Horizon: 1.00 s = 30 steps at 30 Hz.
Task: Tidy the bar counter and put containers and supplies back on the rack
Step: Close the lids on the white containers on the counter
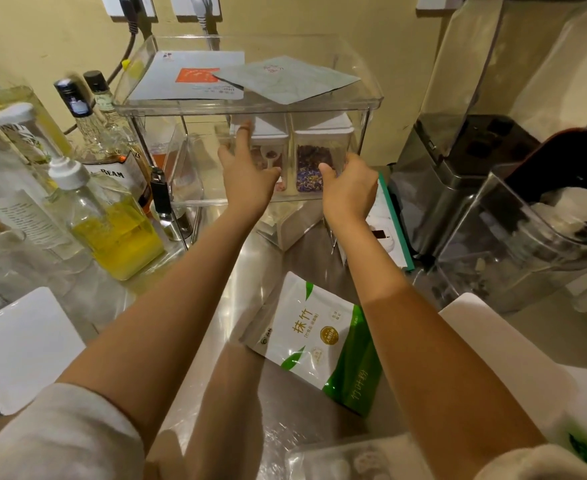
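A drinks bar or café preparation area is shown. A stainless-steel worktop point(250, 258) is crowded with liquor bottles point(112, 157), one labelled with the word BEAM, and pump-topped syrup bottles point(88, 209) filled with yellow liquid. A clear acrylic rack point(250, 105) is seen against the wall, with lidded jars of dried flowers point(314, 168) stored on it and tea sachets point(285, 79) laid on top. A green-and-white powder pouch point(319, 341) and blender jugs point(527, 220) are also visible.
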{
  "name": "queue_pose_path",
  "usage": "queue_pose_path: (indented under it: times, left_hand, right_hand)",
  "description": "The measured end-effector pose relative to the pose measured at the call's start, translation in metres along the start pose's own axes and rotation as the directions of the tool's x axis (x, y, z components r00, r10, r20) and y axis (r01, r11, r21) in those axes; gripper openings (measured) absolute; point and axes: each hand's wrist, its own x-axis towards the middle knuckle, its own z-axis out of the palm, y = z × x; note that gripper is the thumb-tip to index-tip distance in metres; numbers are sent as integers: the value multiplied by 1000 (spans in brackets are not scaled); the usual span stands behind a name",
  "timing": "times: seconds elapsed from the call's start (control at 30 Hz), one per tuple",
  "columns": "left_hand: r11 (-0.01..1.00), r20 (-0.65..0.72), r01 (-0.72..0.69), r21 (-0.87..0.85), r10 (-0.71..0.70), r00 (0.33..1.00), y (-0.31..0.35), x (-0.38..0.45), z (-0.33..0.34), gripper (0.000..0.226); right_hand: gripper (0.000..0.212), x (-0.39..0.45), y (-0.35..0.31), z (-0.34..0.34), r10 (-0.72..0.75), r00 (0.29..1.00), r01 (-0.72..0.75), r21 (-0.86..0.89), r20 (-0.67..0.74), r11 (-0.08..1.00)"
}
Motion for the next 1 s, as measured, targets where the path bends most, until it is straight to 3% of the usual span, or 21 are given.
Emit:
queue_pose_path:
  times: [0.37, 0.47, 0.57, 0.67, 0.83, 1.0]
  left_hand:
    - [995, 5, -47, -83, 48, 999, -9, 7, 2, 64]
    - [995, 4, -39, -95, 40, 999, -9, 8, 3, 63]
    - [997, -11, -39, -70, 38, 999, -9, 9, 5, 63]
    - [999, -38, -21, -46, 20, 999, -10, 10, 8, 63]
    - [999, -72, -42, 22, 43, 996, -9, 13, 11, 64]
    - [999, -17, -8, 42, 8, 1000, -6, 12, 11, 58]
  right_hand:
    - [29, 6, -8, -1, 58, 997, -55, -47, 58, 997]
    - [23, 6, -11, -5, 60, 998, -59, -107, 8, 993]
    - [30, 1, -14, -1, -120, 978, 97, -135, -170, 986]
    - [45, -4, -14, 7, -396, 872, 360, -168, -288, 917]
    - [49, 7, -14, 9, -551, 831, 554, -199, 76, 808]
    - [41, 23, -11, 7, -544, 822, 570, -247, 169, 784]
